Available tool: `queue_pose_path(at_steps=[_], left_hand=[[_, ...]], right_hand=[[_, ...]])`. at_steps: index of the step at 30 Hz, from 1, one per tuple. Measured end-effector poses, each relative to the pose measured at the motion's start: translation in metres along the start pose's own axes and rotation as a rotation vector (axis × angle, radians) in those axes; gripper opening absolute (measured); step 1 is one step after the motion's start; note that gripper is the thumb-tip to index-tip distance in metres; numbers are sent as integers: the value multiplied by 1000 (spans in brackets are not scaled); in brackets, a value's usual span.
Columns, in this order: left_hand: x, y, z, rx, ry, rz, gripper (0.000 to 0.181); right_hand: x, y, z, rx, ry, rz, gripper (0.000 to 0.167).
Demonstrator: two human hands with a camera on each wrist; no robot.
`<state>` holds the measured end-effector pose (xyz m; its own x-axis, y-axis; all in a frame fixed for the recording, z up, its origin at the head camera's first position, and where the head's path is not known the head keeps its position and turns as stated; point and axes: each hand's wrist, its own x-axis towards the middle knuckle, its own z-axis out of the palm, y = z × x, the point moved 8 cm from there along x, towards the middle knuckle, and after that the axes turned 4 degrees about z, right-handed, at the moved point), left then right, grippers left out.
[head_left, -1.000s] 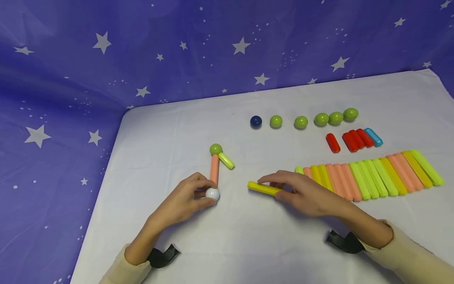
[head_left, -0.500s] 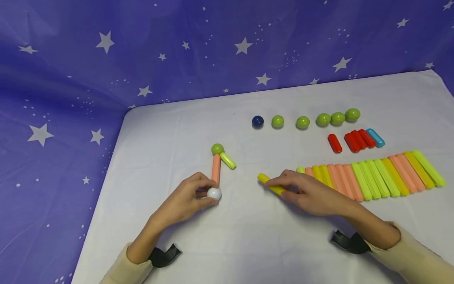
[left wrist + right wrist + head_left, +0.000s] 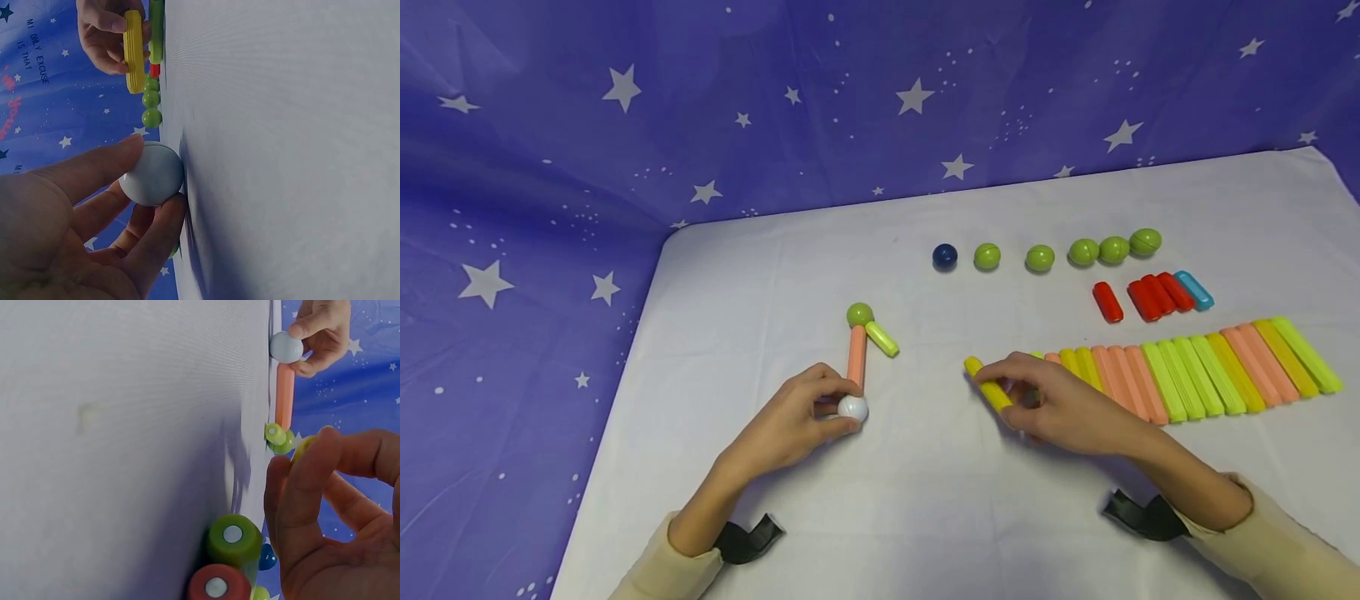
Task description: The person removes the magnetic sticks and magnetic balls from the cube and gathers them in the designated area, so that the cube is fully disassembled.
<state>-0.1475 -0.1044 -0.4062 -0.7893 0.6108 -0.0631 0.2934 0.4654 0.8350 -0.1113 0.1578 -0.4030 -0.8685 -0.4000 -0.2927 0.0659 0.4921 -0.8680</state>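
Note:
My left hand (image 3: 797, 417) pinches a white ball (image 3: 853, 408) low at the table between thumb and fingers. One end of a salmon-pink rod (image 3: 857, 358) meets that ball, and its far end meets a green ball (image 3: 860, 315). A short lime rod (image 3: 882, 340) slants away from the green ball. Between thumb and fingers, my right hand (image 3: 1060, 404) holds a yellow rod (image 3: 988, 385) tilted, just left of the row of rods. The left wrist view shows this yellow rod (image 3: 134, 53) held off the cloth. In the right wrist view fingers mostly hide it.
A row of salmon, yellow and lime rods (image 3: 1180, 375) lies at the right. Behind it are short red rods (image 3: 1150, 298) and a blue one (image 3: 1193, 290). Several green balls (image 3: 1040, 257) and a dark blue ball (image 3: 945, 257) line the back. A starry curtain (image 3: 820, 125) hangs behind.
My right hand has drawn the yellow rod to the right and turned it, so its far end points more away from me. The left hand keeps its hold on the white ball.

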Motion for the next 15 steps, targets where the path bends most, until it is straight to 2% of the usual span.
queue_pose_path(at_steps=[5,10,15], left_hand=[[0,0,0,10,-4,-3,30],[0,1,0,8,-3,-1,29],[0,0,0,5,-1,-2,29]], right_hand=[[-1,1,0,-6,-9,-8,53],[-2,4,2,0,-46,10,51],[-2,5,-5,-29,32,8,49]])
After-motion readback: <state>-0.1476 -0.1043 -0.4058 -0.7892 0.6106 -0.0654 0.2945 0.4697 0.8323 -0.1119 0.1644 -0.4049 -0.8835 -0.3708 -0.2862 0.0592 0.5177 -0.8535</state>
